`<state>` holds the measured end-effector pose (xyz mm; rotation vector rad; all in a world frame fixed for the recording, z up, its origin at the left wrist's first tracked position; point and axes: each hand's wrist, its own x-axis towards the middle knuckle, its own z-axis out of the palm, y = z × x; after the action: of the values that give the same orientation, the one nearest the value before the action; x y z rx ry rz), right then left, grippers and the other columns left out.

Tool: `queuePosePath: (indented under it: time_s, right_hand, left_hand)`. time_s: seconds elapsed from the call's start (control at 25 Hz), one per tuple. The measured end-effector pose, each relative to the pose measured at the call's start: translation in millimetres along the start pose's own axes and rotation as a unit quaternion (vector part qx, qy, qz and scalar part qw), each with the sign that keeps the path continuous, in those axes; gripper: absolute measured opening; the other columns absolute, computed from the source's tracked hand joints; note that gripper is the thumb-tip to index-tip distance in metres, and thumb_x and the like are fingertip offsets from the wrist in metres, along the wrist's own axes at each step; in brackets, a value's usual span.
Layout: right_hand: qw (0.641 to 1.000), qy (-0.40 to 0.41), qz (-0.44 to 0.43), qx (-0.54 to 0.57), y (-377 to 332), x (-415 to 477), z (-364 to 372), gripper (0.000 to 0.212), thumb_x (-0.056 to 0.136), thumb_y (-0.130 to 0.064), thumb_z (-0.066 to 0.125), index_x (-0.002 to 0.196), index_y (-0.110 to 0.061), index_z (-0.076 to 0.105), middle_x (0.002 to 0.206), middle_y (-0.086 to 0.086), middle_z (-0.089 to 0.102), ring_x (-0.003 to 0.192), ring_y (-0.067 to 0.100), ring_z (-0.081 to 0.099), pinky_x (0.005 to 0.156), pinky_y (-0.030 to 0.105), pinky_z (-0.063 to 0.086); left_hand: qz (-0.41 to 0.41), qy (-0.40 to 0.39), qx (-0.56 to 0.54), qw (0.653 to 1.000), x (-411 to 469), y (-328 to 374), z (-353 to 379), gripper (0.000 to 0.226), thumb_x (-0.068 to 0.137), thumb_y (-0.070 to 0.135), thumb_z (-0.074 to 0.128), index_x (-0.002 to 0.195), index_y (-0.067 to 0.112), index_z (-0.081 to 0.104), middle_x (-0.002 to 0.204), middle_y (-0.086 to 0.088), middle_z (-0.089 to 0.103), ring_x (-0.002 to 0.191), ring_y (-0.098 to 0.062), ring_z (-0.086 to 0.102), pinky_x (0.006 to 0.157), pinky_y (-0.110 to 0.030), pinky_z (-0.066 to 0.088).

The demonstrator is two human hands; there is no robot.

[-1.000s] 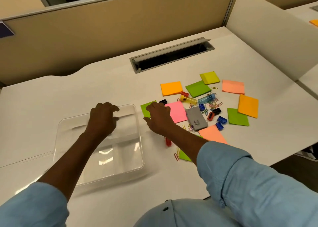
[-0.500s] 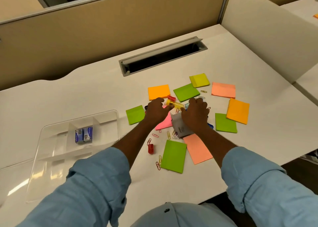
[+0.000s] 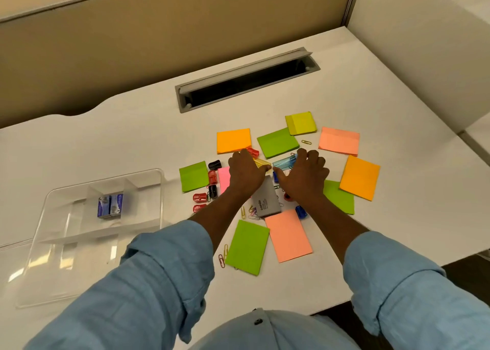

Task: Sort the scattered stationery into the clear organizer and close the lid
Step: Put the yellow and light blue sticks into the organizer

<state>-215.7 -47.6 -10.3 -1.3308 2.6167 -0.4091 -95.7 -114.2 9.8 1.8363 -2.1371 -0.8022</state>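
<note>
Head view, both hands over the pile. Left hand is knuckles-up with its fingers curled onto a yellow translucent case, thumb at the case's near end, so it is pinching it. Right hand mirrors this: its fingers are bent over a blue translucent case with the thumb tucked at the near tip. The two cases meet almost tip to tip between the thumbs; I cannot tell whether either is off the white table. A grey rectangular box printed "camlin" lies between the wrists. Square sticky-note pads ring the hands: orange, green, yellow-green, salmon, a second orange overlapping a green, and nearer me a salmon sheet beside a green sheet. Left of the left hand a pink pad is partly covered; small red and black plastic pieces lie between it and another green pad. Coloured paper clips are scattered near the grey box and the near green sheet. The clear plastic organizer sits well apart to the left, lid not on – it holds one small blue-and-white box in the middle compartment of its far row.
</note>
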Motion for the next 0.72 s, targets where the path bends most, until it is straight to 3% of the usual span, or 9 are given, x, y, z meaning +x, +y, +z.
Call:
queuePosePath:
  time_s: [0.36,0.56,0.72]
  right_hand:
    - [0.999,-0.035,-0.029,-0.029,-1,6,7,0.075,0.075,-0.063,0.058,0.127,-0.012,0.039,0.125,0.016,0.048,0.113,0.034,0.044,0.086,0.045,0.037]
    - [0.997,-0.044,-0.042,-0.043,-6,5,5,0.061,0.082,-0.055,0.054,0.133,-0.023,0.042,0.129,0.015,0.046,0.116,0.035,0.041,0.091,0.044,0.034]
    - [0.997,-0.053,-0.032,-0.035,-16,4,2,0.052,0.084,-0.049,0.056,0.126,-0.020,0.050,0.129,0.016,0.046,0.119,0.035,0.040,0.094,0.045,0.034]
  left_hand:
    - [-0.014,0.016,-0.005,1.000,4,6,12,0.073,0.074,0.039,0.074,0.127,0.003,0.039,0.130,-0.016,0.043,0.121,-0.031,0.039,0.099,-0.038,0.035]
    - [0.016,0.027,-0.023,0.999,1,4,6,0.061,0.076,0.031,0.072,0.121,0.002,0.043,0.124,-0.017,0.044,0.117,-0.031,0.039,0.097,-0.037,0.034]
    - [0.024,0.056,-0.057,0.997,-6,1,-7,0.059,0.074,0.032,0.072,0.118,0.002,0.045,0.120,-0.016,0.047,0.114,-0.031,0.041,0.095,-0.038,0.035]
